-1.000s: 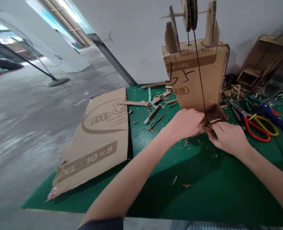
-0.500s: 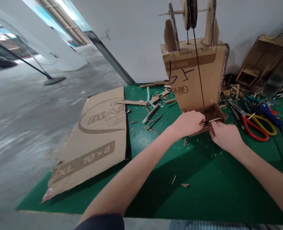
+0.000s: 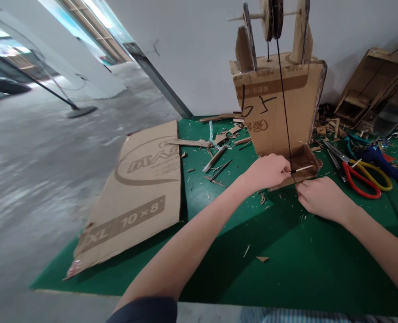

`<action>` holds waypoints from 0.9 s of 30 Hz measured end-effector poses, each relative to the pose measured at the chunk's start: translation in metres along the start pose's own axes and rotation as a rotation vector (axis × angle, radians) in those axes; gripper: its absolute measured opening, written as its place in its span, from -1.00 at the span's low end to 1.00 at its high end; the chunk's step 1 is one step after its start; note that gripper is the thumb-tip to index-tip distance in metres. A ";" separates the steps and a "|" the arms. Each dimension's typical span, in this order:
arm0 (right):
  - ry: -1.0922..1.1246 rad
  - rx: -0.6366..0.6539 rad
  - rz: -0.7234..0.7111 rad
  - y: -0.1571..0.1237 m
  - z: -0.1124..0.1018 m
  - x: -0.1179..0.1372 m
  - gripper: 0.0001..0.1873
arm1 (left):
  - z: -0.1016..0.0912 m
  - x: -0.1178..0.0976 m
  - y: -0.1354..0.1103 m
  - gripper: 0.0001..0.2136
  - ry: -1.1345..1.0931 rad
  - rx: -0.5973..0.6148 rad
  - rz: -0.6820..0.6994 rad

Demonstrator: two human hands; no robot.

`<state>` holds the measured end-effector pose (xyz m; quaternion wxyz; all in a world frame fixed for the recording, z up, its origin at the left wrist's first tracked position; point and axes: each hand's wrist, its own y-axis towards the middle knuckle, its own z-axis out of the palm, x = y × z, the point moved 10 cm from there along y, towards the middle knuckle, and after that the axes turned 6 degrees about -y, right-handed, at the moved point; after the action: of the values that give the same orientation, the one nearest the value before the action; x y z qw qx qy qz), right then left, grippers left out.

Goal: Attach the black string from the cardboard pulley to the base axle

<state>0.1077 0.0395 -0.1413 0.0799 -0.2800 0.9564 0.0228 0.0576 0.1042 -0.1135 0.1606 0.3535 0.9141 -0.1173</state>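
Note:
A thin wooden stick (image 3: 303, 168) is pinched in my left hand (image 3: 268, 171), with black string wound round it near my fingertips. That black string (image 3: 284, 96) runs down from a cardboard pulley wheel (image 3: 268, 20) on top of an upright cardboard box (image 3: 277, 121). Just right of and below the stick, my right hand (image 3: 320, 197) is closed, its fingertips pinching the string's lower end. Both hands are in front of a small open cardboard tray (image 3: 310, 158) at the box's foot; my left hand hides part of its edge.
Scissors (image 3: 362, 179) with red and yellow handles lie to the right, near a blue glue gun (image 3: 380, 159). A large cardboard sheet (image 3: 148, 179) overlies the left of the green table (image 3: 239, 269). Scraps litter the back. Another cardboard build (image 3: 367, 89) leans against the wall.
My right hand has drawn away from the stick, down and to the right, with the string stretching between. My left hand still holds the stick. The view has shifted slightly.

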 end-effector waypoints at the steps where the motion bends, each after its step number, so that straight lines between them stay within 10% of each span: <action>1: 0.003 0.005 -0.021 0.000 0.000 0.001 -0.76 | 0.000 0.000 0.000 -0.77 -0.007 0.002 -0.004; 27: 0.002 -0.186 0.092 -0.003 -0.012 -0.008 -0.67 | 0.013 -0.005 0.003 -0.72 0.289 -0.039 -0.017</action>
<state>0.1141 0.0399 -0.1282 0.0514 -0.2418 0.9621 0.1147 0.0655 0.0994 -0.1239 0.0334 0.3558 0.9327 -0.0487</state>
